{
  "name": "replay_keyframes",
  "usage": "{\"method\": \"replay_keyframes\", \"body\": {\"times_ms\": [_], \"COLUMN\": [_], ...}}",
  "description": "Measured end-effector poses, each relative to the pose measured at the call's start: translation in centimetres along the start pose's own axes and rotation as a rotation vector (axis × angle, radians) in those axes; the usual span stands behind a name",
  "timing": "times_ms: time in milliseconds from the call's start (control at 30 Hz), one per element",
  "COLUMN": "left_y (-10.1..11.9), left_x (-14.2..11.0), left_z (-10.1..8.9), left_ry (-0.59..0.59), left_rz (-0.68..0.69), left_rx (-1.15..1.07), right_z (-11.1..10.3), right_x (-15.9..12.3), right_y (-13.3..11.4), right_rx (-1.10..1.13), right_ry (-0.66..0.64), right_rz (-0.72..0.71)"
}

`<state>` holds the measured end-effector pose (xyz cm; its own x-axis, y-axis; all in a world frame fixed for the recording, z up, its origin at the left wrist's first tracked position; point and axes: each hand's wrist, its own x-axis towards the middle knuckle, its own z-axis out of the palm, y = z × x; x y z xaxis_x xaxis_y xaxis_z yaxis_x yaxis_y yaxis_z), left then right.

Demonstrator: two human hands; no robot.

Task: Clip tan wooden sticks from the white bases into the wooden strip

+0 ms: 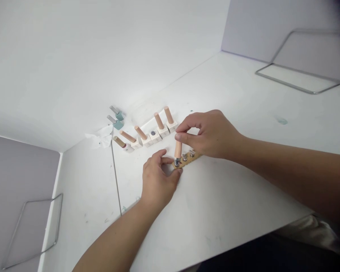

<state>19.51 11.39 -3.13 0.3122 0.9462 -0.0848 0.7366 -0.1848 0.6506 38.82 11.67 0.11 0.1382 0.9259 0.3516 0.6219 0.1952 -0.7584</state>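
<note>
A small wooden strip (187, 160) with metal screws standing in it lies on the white table (229, 211). My left hand (157, 181) pinches the strip's near end, thumb and fingers closed on it. My right hand (208, 134) is closed on the top of a short wooden peg (178, 148) that stands upright on the leftmost screw of the strip.
Behind the hands is a row of white blocks with wooden pegs (147, 134); one block (153, 135) shows only a screw. Two teal blocks with grey pegs (116, 117) and a crumpled tissue (99, 138) lie further left. Wire frames stand at back right (300, 75) and lower left (31, 230).
</note>
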Motion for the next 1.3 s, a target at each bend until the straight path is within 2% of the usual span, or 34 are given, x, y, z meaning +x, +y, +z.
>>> {"method": "replay_keyframes", "body": {"times_ms": [267,633,1133,1300], "left_y": [-0.2,0.0,0.0,0.1], "left_x": [0.2,0.2,0.1,0.1], "left_z": [0.0,0.1,0.0,0.0], "left_ry": [0.012,0.009,0.017,0.007], "left_rz": [0.005,0.000,-0.013,-0.004], "left_rx": [0.001,-0.012,-0.022,-0.014], "right_z": [-0.3,-0.1,-0.2,-0.3], "right_x": [-0.1,-0.3,-0.2,-0.2], "right_y": [-0.5,-0.5,-0.8,-1.0], "right_rx": [0.011,0.074,-0.006,0.045], "right_ry": [0.052,-0.010,0.088,0.038], "right_rz": [0.033,0.014,0.029,0.053]}}
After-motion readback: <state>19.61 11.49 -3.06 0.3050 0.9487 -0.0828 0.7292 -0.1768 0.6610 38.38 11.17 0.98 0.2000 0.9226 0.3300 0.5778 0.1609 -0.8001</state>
